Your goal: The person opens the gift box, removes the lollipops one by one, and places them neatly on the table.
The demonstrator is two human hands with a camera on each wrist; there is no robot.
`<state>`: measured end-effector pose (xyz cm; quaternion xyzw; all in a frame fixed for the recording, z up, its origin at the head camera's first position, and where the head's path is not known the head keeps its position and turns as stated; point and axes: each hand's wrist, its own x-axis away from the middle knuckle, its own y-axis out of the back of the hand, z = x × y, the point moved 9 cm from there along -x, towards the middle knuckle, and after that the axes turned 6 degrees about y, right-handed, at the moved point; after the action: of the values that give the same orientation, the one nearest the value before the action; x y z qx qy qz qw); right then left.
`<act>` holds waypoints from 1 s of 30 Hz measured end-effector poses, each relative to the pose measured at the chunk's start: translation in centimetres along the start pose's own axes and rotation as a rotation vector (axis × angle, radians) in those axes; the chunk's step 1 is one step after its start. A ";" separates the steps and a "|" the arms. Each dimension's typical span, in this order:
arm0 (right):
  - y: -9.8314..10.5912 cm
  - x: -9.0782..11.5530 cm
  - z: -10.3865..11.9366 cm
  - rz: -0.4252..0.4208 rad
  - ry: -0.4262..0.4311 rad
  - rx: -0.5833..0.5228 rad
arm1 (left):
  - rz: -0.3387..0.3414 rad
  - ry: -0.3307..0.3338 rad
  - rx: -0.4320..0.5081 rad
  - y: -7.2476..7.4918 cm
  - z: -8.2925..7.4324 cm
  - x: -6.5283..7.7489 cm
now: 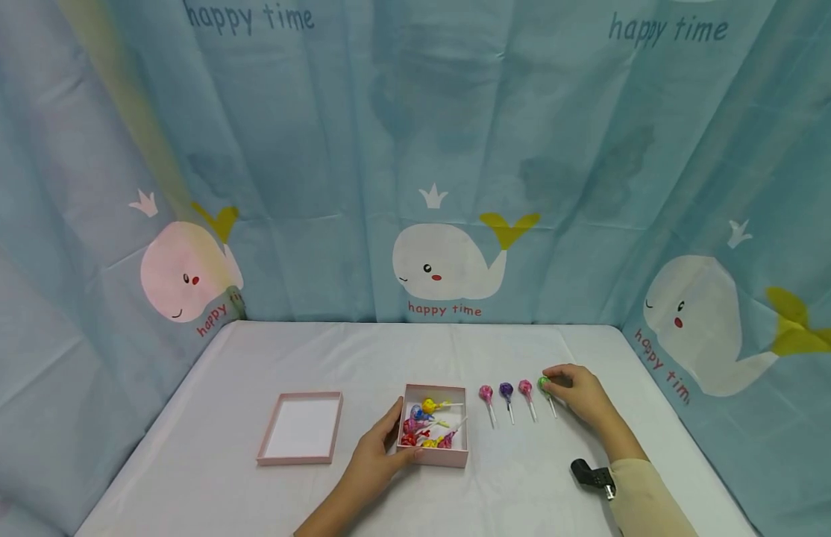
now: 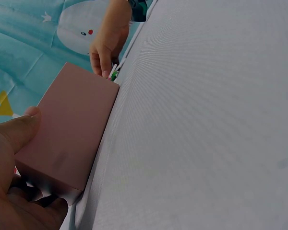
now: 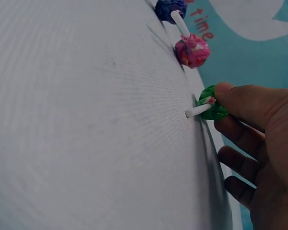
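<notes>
My left hand [image 1: 370, 460] grips the pink box [image 1: 444, 456] at its left side, with the thumb on the front wall and fingers behind. Inside the box lies a jumble of wrapped lollipops [image 1: 429, 406] in yellow, blue, pink and red. To the right, my right hand [image 1: 582, 393] pinches the head of a green lollipop [image 3: 212, 114] between thumb and index finger, its white stick toward me. This lollipop is at the right end of a row with a pink one [image 1: 526, 387], a purple one [image 1: 506, 390] and another pink one [image 1: 485, 392].
The pink-rimmed box lid [image 1: 301, 436] lies with its white inside up, left of the box. A white cloth [image 1: 523, 485] covers the table. Behind hangs a blue curtain [image 1: 335, 261] with whale prints. A black device [image 1: 590, 474] is beside the right sleeve.
</notes>
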<state>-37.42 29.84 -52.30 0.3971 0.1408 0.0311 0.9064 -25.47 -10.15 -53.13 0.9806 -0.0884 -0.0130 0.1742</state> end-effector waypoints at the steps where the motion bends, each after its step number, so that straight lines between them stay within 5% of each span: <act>1: 0.0 0.0 0.0 -0.003 0.000 0.000 | 0.001 -0.001 -0.002 0.0 0.0 0.0; 15: 1.3 1.3 1.5 -0.063 0.030 0.020 | 0.000 0.008 -0.021 -0.2 0.1 0.1; 30: 3.3 2.5 8.6 -0.143 0.130 0.009 | -0.002 -0.006 -0.011 0.0 0.3 0.0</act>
<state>-32.41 26.43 -44.91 0.3871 0.2274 -0.0089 0.8935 -25.49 -10.21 -53.40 0.9797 -0.0878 -0.0167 0.1795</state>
